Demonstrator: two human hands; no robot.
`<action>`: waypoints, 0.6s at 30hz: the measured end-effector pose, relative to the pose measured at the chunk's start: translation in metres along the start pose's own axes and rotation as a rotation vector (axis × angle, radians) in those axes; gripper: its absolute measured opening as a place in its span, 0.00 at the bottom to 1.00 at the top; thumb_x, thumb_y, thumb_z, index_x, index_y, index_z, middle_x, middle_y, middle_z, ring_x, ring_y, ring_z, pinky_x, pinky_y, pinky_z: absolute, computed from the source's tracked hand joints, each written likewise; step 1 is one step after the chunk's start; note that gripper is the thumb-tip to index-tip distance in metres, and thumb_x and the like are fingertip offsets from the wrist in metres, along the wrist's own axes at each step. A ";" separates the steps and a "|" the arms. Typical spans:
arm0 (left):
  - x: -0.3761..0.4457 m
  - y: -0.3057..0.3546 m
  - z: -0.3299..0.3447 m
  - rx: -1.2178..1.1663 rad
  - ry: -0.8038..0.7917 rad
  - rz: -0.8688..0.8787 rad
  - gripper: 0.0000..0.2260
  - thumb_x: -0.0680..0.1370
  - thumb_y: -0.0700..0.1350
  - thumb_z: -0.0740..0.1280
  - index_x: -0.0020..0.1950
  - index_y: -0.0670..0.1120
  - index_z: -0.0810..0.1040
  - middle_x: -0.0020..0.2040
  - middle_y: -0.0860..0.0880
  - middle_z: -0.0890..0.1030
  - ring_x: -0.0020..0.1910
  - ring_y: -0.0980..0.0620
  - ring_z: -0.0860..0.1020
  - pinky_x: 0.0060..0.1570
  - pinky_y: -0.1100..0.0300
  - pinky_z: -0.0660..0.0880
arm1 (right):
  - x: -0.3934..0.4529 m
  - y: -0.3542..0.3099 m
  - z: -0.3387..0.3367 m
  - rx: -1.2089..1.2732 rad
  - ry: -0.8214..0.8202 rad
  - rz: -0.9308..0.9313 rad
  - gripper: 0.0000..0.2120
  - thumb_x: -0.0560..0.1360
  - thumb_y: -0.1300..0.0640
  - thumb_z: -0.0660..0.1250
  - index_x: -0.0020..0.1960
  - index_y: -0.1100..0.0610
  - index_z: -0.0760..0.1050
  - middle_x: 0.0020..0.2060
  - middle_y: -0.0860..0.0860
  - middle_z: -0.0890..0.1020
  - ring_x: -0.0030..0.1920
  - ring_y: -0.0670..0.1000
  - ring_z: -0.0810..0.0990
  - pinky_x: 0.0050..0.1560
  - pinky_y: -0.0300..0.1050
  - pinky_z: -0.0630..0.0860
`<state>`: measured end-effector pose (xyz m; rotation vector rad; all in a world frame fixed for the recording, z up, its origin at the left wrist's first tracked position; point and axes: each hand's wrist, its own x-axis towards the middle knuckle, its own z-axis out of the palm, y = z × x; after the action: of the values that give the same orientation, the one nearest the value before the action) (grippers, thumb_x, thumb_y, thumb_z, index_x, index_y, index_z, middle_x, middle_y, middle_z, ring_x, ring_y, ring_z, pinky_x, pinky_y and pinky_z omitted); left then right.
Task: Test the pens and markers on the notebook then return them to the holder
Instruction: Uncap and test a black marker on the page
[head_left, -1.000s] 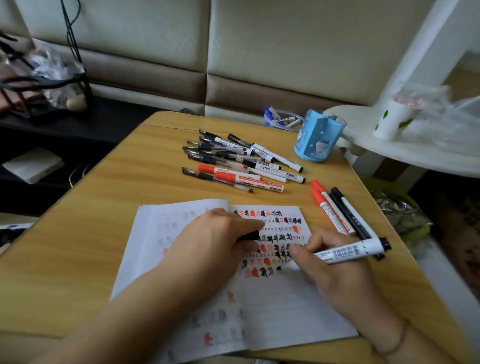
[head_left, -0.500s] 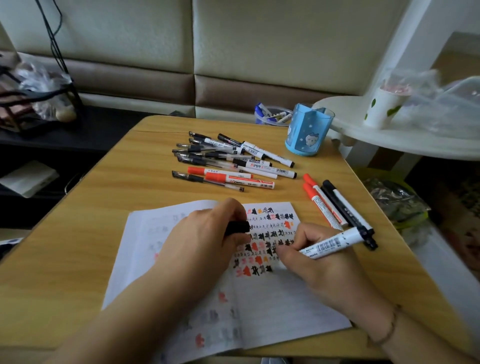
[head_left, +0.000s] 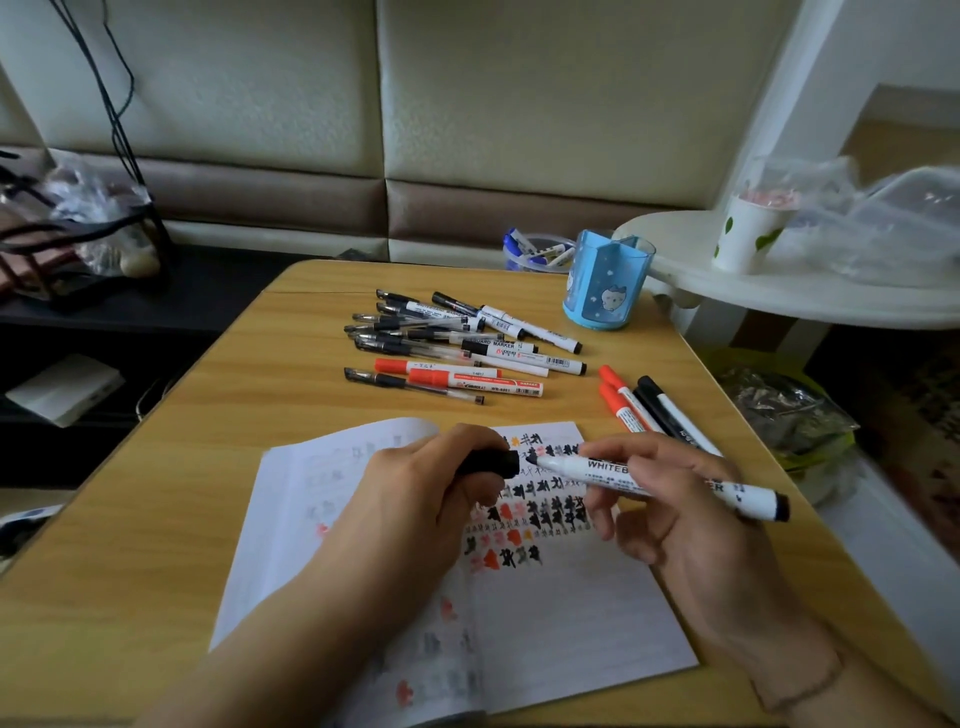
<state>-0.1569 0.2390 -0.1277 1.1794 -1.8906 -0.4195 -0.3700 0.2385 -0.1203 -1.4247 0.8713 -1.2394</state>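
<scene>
An open notebook (head_left: 561, 618) lies on the wooden table (head_left: 197, 467), its upper right page covered with black and red test marks. My left hand (head_left: 421, 493) holds a black marker cap (head_left: 491, 462) above the page. My right hand (head_left: 670, 509) holds a white whiteboard marker (head_left: 597, 465) level over the notebook, its black tip pointing at the cap's opening, just short of it. A pile of several pens and markers (head_left: 457, 348) lies beyond the notebook. The blue pen holder (head_left: 605, 283) stands at the table's far right corner.
Two red markers (head_left: 621, 400) and a black one (head_left: 670, 410) lie on the table right of the notebook. A white side table (head_left: 810, 301) with a paper cup (head_left: 748, 234) and plastic bags stands to the right. A padded wall runs behind.
My right hand lifted the marker off the page and turned it level, tip toward the cap. My left hand raised the cap to meet it.
</scene>
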 end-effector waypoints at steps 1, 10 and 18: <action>0.000 0.002 0.000 -0.007 0.000 0.014 0.12 0.76 0.40 0.68 0.54 0.57 0.77 0.44 0.62 0.82 0.44 0.67 0.79 0.44 0.74 0.73 | 0.000 0.000 0.001 0.001 0.001 -0.010 0.15 0.66 0.50 0.65 0.46 0.56 0.84 0.33 0.59 0.81 0.31 0.54 0.75 0.24 0.37 0.62; -0.002 0.018 -0.005 -0.066 -0.113 0.137 0.12 0.75 0.42 0.66 0.55 0.54 0.78 0.43 0.61 0.80 0.40 0.65 0.78 0.40 0.75 0.71 | -0.006 -0.006 0.012 0.029 -0.012 0.030 0.12 0.67 0.48 0.68 0.38 0.57 0.79 0.31 0.60 0.82 0.26 0.55 0.78 0.26 0.41 0.65; -0.005 0.020 -0.004 -0.175 -0.152 0.056 0.11 0.73 0.37 0.66 0.49 0.52 0.81 0.38 0.58 0.81 0.33 0.56 0.80 0.36 0.70 0.74 | -0.012 -0.004 0.020 -0.075 -0.023 -0.158 0.10 0.70 0.53 0.68 0.38 0.60 0.77 0.29 0.60 0.81 0.25 0.54 0.79 0.28 0.38 0.73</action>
<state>-0.1641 0.2537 -0.1146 1.0006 -1.9668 -0.6460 -0.3538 0.2552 -0.1190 -1.5897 0.8098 -1.3164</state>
